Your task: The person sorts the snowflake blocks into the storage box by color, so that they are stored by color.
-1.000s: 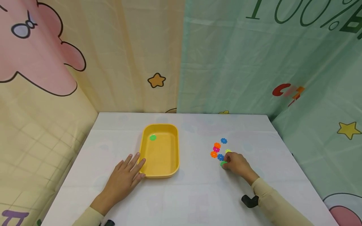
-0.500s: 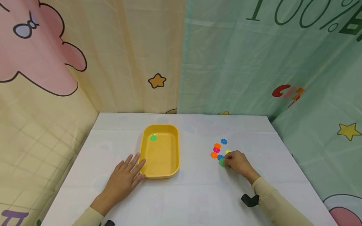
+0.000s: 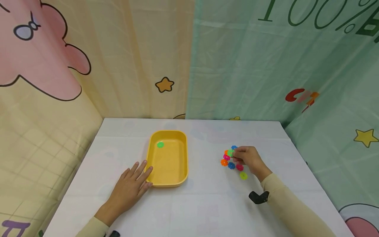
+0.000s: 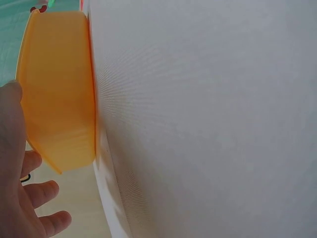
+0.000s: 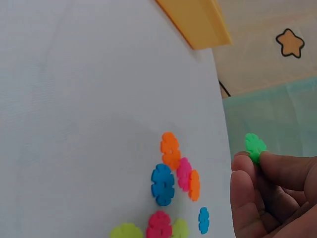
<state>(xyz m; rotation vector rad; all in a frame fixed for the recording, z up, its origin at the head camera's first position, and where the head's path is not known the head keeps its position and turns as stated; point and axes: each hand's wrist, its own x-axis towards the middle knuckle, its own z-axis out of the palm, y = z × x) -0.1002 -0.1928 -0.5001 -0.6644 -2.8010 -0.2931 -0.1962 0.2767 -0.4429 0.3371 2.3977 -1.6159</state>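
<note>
My right hand [image 3: 250, 159] pinches a green flower-shaped plastic piece [image 5: 255, 146] between thumb and forefinger, raised above the table. Below it lie loose flower pieces: a blue one [image 5: 162, 184], an orange one [image 3: 224, 162], a pink one [image 3: 240, 167], a yellow-green one [image 3: 243, 175] and others, some partly hidden by the hand in the head view. My left hand [image 3: 130, 182] has its fingers extended and touches the left rim of a yellow tray [image 3: 168, 168]. Inside the tray, towards its far left corner, is one green piece [image 3: 160, 144].
A white-covered table [image 3: 204, 210] carries everything, the tray left of the loose pieces. Printed curtains [image 3: 237, 65] hang behind and at both sides. A black device [image 3: 259, 197] sits at the right wrist.
My right hand has picked up the green piece from the near part of the group and moved it up and away from me, uncovering pink and yellow-green pieces. The left hand stays put.
</note>
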